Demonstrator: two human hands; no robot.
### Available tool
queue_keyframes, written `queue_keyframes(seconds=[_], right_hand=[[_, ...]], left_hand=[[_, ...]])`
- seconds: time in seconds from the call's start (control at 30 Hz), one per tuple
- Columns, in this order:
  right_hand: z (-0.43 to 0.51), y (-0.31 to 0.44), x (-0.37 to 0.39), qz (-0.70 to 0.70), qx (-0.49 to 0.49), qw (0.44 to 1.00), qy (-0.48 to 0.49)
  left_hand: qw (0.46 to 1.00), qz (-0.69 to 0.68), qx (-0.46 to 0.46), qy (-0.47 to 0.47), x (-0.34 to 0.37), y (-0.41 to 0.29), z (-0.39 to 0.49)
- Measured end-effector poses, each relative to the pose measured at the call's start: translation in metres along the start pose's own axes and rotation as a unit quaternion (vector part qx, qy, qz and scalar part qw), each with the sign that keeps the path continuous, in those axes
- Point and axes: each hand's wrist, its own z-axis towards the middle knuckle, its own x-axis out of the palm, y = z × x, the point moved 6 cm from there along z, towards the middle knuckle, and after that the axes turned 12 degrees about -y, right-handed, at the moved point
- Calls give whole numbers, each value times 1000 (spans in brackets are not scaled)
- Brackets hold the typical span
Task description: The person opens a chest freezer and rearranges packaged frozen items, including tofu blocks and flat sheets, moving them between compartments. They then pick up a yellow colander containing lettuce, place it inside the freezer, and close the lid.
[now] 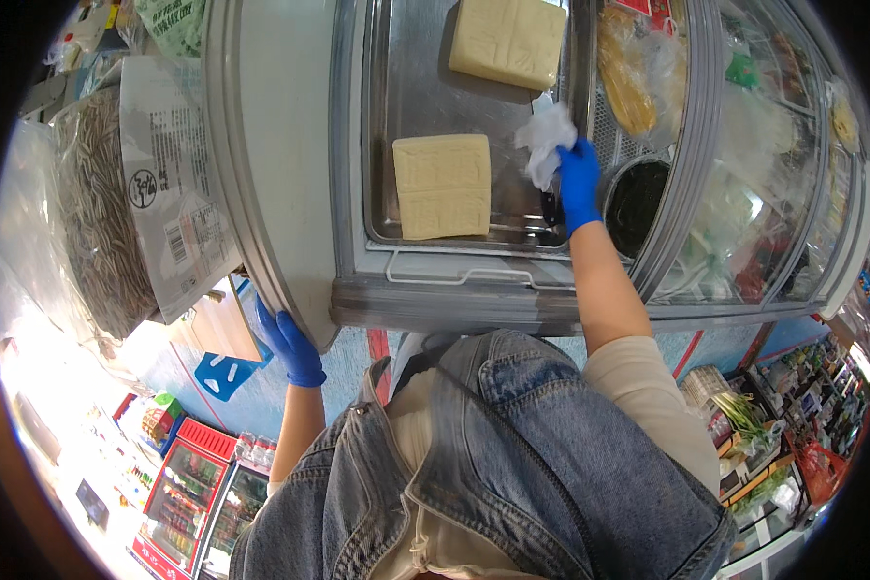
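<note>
Both my hands wear blue gloves. My right hand grips a crumpled white cloth or tissue over the right side of a steel tray. Part of a blade-like thing and a black handle show on either side of the cloth. Two pale yellow slabs, seemingly tofu, lie in the tray: one at the near left, one at the far right. My left hand rests at the freezer's outer left edge; its fingertips are partly hidden, and it seems to hold nothing.
A white wire rack runs along the tray's near side. Right of the tray are a round dark-filled container, bagged yellow food and sliding glass lids. A bag of thin grey-brown strands stands at left.
</note>
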Motion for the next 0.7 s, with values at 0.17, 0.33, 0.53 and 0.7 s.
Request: queue_keyframes(seconds=[0.17,0.33,0.53,0.7], right_hand=[[105,60,13,114,-58,987,-94],[157,66,64,-31,-97,993,-52],[140,81,86,-52,-115,992,-32],[116,105,114,-91,-137,986,-34]], left_hand=[[1000,-14,-14,0,0,2,-2],[1000,-29,-4,10,-3,9,-2],[999,47,5,5,-11,21,-5],[999,36,-5,9,-10,19,-9]])
